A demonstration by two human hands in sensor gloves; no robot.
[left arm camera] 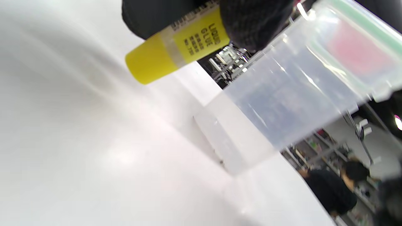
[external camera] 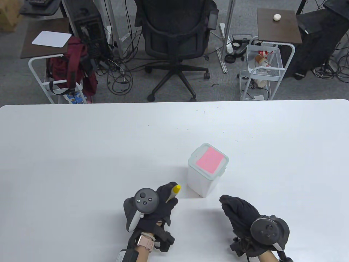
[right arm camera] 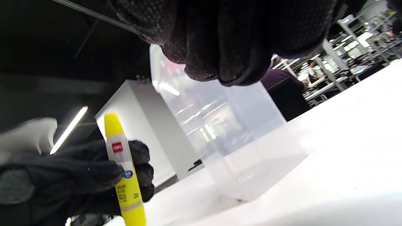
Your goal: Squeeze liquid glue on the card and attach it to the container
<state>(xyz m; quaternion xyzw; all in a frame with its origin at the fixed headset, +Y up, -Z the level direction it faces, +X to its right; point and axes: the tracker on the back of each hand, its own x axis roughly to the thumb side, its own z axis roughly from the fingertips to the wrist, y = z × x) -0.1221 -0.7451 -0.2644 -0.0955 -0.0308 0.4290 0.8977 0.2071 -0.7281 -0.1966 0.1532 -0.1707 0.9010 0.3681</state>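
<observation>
A translucent white container [external camera: 202, 182] stands on the table with a pink card [external camera: 209, 159] lying flat on its lid. Just left of it, my left hand [external camera: 170, 196] grips a yellow liquid glue bottle [external camera: 176, 188], capped end pointing up towards the container. The left wrist view shows the glue bottle [left arm camera: 179, 47] close to the container wall [left arm camera: 282, 100], with the pink card [left arm camera: 358, 50] blurred on top. My right hand [external camera: 231, 205] rests on the table just right of the container's near corner, fingers [right arm camera: 226, 47] loosely curled and holding nothing. The right wrist view also shows the glue bottle [right arm camera: 125, 175].
The white table [external camera: 81, 163] stretches wide to the left and right of the container. Beyond its far edge are a black office chair [external camera: 174, 35], a white cart with a red bag [external camera: 68, 62] and a wire cart [external camera: 263, 68].
</observation>
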